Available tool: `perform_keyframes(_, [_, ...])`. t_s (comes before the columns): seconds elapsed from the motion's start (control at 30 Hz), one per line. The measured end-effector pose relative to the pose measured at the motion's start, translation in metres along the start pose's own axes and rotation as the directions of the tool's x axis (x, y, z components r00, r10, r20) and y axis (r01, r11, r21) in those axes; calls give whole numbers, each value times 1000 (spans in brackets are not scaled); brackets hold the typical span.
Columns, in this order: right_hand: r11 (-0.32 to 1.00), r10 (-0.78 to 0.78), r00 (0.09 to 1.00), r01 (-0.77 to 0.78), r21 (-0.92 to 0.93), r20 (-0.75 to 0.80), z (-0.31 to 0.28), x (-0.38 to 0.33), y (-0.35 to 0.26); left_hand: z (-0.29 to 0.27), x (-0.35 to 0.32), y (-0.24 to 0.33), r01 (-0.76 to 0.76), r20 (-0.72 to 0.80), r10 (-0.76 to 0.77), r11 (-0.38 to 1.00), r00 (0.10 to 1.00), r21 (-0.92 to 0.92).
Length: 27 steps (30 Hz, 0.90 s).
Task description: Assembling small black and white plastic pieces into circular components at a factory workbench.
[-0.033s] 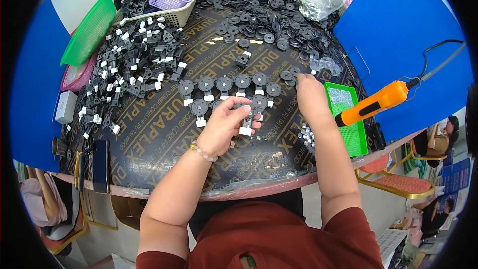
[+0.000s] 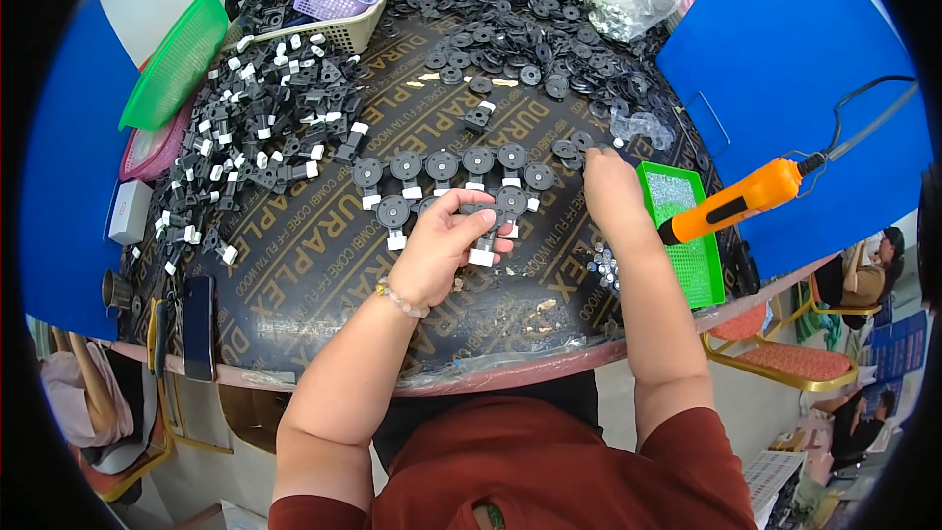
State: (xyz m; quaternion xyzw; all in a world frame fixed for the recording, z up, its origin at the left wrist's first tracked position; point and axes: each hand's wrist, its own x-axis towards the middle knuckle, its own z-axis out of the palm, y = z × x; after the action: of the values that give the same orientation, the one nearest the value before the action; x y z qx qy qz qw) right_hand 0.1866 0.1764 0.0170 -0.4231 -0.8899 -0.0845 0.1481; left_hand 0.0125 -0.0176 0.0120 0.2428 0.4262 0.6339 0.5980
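Mid-frame, the left hand point(image 2: 438, 247) pinches a bracket point(image 2: 482, 255), presumably for steadiness; whether the right hand point(image 2: 612, 191) beside discs point(image 2: 564, 149) grips, I can't tell.

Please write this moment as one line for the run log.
left hand: holds white-tipped black part | right hand: at black discs | on right: orange power tool, green tray

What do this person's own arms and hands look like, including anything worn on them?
Both the left hand and right hand are ungloved. The dark red sleeves are short, leaving the forearms bare. A beaded bracelet, pale with a yellow piece, circles the left wrist; none shows on the right.
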Motion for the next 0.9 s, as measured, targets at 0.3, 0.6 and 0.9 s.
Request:
perform_keyframes(0.3, [985,137,955,-103,-140,262,3,12,3,-8,2,-3,-45,16,45,999,999,-14])
perform_keyframes(0.6, [994,5,957,27,-107,291,14,6,14,-7,-2,2,-21,24,24,993,999,-119])
perform_keyframes(0.9, [990,-23,998,14,140,64,-24,-4,3,-7,2,0,-36,19,40,986,999,-164])
